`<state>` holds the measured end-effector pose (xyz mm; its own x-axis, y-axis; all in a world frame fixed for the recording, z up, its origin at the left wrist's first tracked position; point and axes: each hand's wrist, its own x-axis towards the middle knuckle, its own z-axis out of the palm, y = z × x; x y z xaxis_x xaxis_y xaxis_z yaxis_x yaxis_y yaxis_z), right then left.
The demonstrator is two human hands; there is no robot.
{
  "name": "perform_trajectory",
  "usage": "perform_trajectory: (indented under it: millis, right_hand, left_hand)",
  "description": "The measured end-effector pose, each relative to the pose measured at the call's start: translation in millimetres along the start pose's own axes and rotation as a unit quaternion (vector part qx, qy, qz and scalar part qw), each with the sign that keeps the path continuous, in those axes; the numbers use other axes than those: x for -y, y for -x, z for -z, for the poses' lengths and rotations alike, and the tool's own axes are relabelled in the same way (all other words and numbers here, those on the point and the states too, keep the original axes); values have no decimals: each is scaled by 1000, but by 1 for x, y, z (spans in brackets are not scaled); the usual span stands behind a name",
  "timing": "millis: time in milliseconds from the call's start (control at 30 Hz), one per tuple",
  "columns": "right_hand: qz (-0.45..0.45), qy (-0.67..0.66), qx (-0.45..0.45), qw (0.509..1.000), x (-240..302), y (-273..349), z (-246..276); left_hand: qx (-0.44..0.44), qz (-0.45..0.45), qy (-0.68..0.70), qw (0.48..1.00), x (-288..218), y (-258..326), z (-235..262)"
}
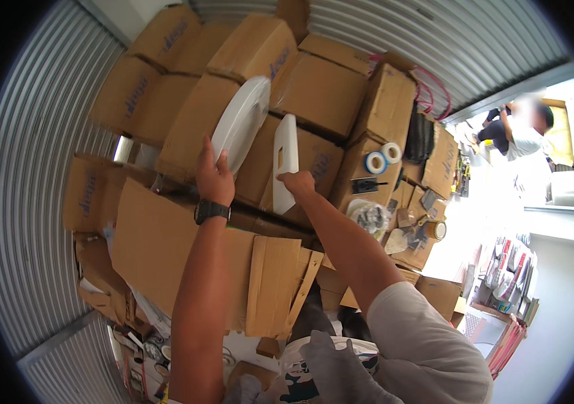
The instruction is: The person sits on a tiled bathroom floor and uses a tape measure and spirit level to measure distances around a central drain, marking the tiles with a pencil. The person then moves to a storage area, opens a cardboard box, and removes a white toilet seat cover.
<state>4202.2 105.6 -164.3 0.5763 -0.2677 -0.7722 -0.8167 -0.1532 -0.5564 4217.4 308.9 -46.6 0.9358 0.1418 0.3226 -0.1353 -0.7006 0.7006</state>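
My left hand (216, 178), with a dark watch on its wrist, grips the lower end of a white oval lid (243, 121). The lid is glossy, tilted upright on edge, and shaped like a toilet seat cover. Closer to the middle, my right hand (298, 183) is closed on the near edge of a white rectangular lid (287, 151). That one is slab-like and also on edge, with a small brownish patch on its face. Cardboard boxes (324, 84) stand right behind both pieces. Some fingers of each hand are hidden behind what it holds.
A large cardboard sheet (159, 236) lies below my left hand. Tape rolls (376, 161), a black tool (368, 186) and a crumpled clear plastic bag (372, 217) rest on boxes to the right. Corrugated metal walls (38, 135) enclose the space. Another person (526, 131) crouches near the bright opening.
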Motion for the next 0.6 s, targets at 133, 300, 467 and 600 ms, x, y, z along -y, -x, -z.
perform_trajectory:
  millis: [133, 300, 467, 600]
  right_hand:
    - [25, -63, 69, 995, 22, 122, 83]
    - [95, 18, 103, 990, -14, 309, 236]
    - [156, 161, 26, 974, -65, 457, 372]
    - [138, 176, -91, 970, -136, 521, 413]
  left_hand:
    - [61, 22, 22, 998, 0, 6, 0]
    - [195, -61, -62, 977, -34, 57, -20]
    - [300, -77, -226, 923, -92, 109, -79]
    - [359, -70, -267, 891, -104, 138, -123]
